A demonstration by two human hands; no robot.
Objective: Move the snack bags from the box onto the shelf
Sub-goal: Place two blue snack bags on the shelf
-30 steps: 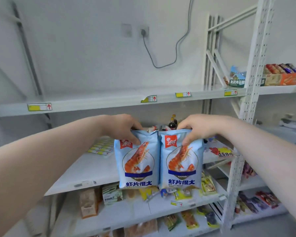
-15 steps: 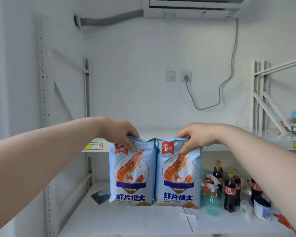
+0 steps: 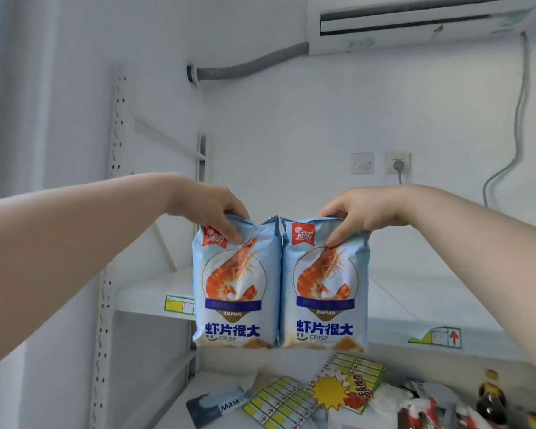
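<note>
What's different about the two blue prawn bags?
The left bag is pinched by the left hand, the right bag by the right hand. The left thumb lies right beside the left bag's logo; the right thumb sits clear of the right bag's logo. The left bag hides part of a yellow label; the right bag doesn't. Both are light blue, show a prawn, hang upright and touch.

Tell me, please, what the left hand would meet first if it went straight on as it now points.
Probably the back wall: the left hand, gripping its snack bag, points over the upper shelf, which looks free there, though depth is unclear.
</note>
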